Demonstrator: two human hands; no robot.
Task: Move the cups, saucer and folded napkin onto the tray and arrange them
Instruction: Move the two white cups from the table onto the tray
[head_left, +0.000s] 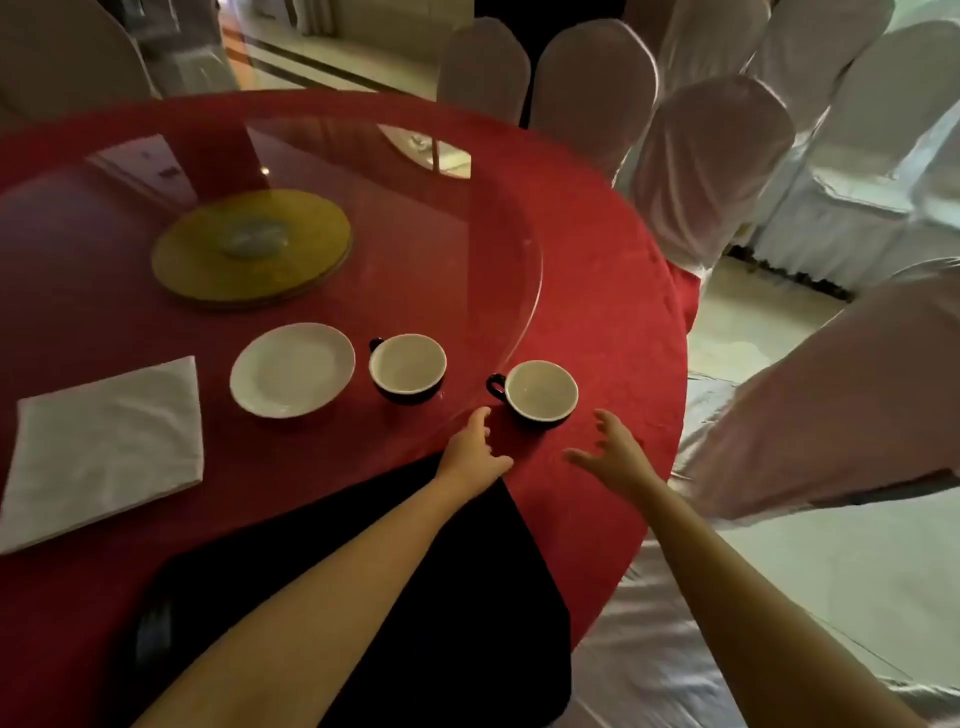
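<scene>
Two black cups with white insides stand on the red tablecloth: one cup (541, 391) at the right, the other cup (408, 366) left of it. A white saucer (292, 369) lies further left, and a folded white napkin (104, 449) lies at the far left. The black tray (415, 571) sits near the table's front edge, partly under my left forearm. My left hand (474, 449) is open just left of and below the right cup, apart from it. My right hand (615, 452) is open, fingers spread, below and right of that cup.
A glass turntable (519, 332) on a yellow round base (252, 244) covers the table's middle; the left cup, saucer and napkin rest on it. Chairs in white covers (711, 171) ring the table's right side, one close at the right (831, 405).
</scene>
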